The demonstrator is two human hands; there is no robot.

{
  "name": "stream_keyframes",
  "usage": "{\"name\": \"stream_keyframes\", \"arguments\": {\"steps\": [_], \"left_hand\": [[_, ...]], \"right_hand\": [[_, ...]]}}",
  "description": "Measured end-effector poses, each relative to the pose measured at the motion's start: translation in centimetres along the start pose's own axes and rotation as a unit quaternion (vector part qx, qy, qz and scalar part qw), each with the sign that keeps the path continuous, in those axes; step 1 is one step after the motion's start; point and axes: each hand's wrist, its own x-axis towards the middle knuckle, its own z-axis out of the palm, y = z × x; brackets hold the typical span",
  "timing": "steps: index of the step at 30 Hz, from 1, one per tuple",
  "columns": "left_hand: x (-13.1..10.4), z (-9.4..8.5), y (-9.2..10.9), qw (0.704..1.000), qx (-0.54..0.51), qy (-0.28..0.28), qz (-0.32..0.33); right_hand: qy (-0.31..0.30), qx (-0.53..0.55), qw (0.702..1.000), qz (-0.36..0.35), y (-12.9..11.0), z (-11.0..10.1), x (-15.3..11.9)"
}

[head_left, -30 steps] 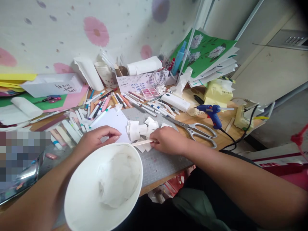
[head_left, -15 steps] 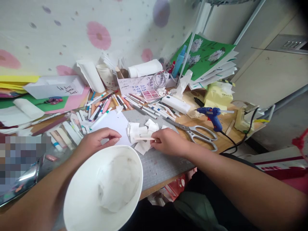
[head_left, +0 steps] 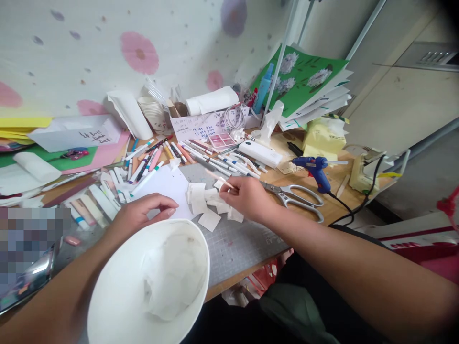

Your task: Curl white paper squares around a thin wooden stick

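My right hand pinches a thin pale stick, its free end pointing up and left above a loose pile of small white paper squares. The squares lie on a grey cutting mat. To the left, my left hand hovers behind a large white bowl, fingers loosely stretched and the thumb apart, with nothing seen in them. Crumpled white tissue-like material lies inside the bowl. A white sheet of paper is beyond my left fingers.
Right of my hand lie large scissors and a blue glue gun with a black cord. Markers and pens crowd the back left. A pink palette and a white box-like device sit behind. A phone-like screen stands far left.
My right hand has lifted slightly away from the paper squares, and the stick now tilts upward. The squares are spread a little differently. My left hand is nearly still; the view has shifted slightly.
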Motion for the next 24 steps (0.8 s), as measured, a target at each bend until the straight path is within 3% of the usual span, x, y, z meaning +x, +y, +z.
{"name": "stream_keyframes", "arguments": {"steps": [5, 10, 12, 15, 17, 24], "left_hand": [[0.0, 0.0, -0.1, 1.000, -0.006, -0.004, -0.006], [0.1, 0.0, 0.0, 1.000, -0.003, -0.006, -0.012], [0.1, -0.1, 0.0, 1.000, 0.000, -0.006, -0.011], [0.2, -0.1, -0.1, 1.000, 0.007, -0.006, -0.009], [0.2, -0.2, -0.1, 1.000, 0.011, -0.007, -0.009], [0.3, -0.5, -0.1, 1.000, 0.008, -0.005, -0.001]], "right_hand": [[-0.029, 0.030, 0.999, 0.025, 0.8, -0.8, 0.9], [-0.007, -0.051, 0.998, 0.024, 1.6, -1.1, 1.4], [-0.036, -0.082, 0.996, -0.008, 1.1, -0.8, 0.8], [-0.146, -0.130, 0.978, -0.068, -0.1, 0.1, -0.4], [-0.182, -0.172, 0.964, -0.083, -0.6, 0.7, -0.9], [-0.178, -0.234, 0.954, -0.064, -0.8, 2.3, -1.7]]}}
